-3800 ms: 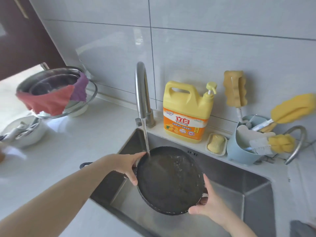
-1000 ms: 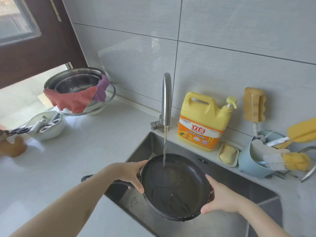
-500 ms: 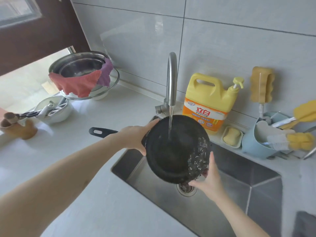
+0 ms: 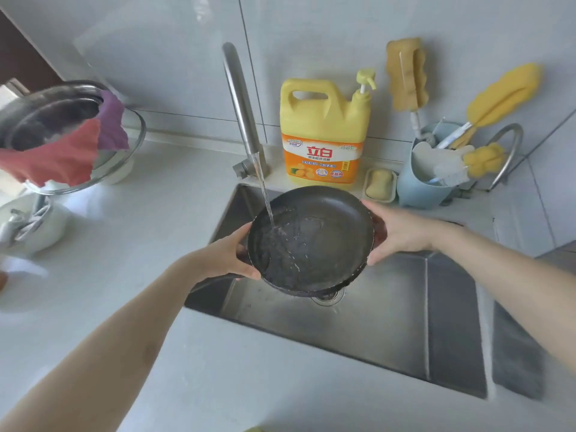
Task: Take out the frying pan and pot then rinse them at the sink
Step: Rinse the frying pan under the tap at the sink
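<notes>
You're rinsing the pan (image 4: pixel 314 241) over the sink (image 4: pixel 389 322): left hand (image 4: pixel 224 257) and right hand (image 4: pixel 396 232) grip its rim under the stream. Next, probably tip it out; the pot waits.

A: What carries everything here?

B: A pale grey countertop (image 4: pixel 162 232), with a steel sink (image 4: pixel 389 332) sunk into it at centre.

A: What stands on it around the sink?

B: At twelve o'clock, the tap (image 4: pixel 241 120) rises from the ledge, with a yellow detergent jug (image 4: pixel 324 132) just beside it. A soap dish (image 4: pixel 381 184) sits at one o'clock, touching a blue utensil holder (image 4: pixel 417 188) full of sponge brushes.

A: And the left side?

B: At ten o'clock, stacked metal bowls (image 4: pixel 56 120) draped with red and purple cloths. At nine o'clock, a white bowl (image 4: pixel 34 226) holding utensils.
</notes>
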